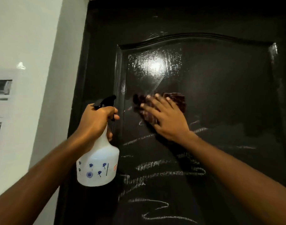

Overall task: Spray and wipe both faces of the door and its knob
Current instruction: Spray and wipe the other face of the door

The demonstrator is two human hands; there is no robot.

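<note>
Head view: black panelled door (220,95) fills the centre and right of the frame, white smears across its lower half. Right hand (165,117), fingers straight, presses a dark red cloth (178,99) flat against the panel at centre. Left hand (96,122) grips the neck of a white spray bottle (98,164) at lower left, beside a white wall (25,38)

Door (220,95): placed at 3 o'clock of the wall (25,38).
Cloth (178,101): pinned on the door panel under the right hand (166,117).
Spray bottle (98,163): held before the door's edge, at 8 o'clock of the cloth.
</note>
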